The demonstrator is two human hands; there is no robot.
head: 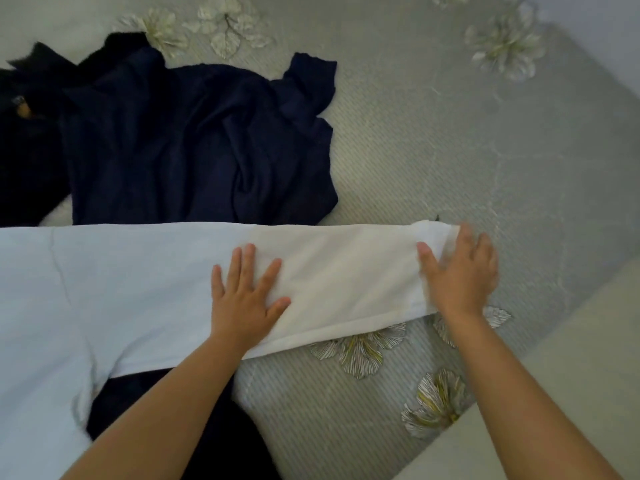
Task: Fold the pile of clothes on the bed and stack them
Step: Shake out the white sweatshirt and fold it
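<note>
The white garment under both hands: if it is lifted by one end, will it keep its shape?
Probably not. The white garment lies thin and flat with soft creases, so it likely droops. It looks light; the left hand and right hand flatten it with straight fingers.

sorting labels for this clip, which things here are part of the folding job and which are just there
Part of the job:
white garment, pressed flat by the left hand and the right hand
navy shirt
black clothes
dark garment under the white one

Just there:
flowered bedspread
</note>
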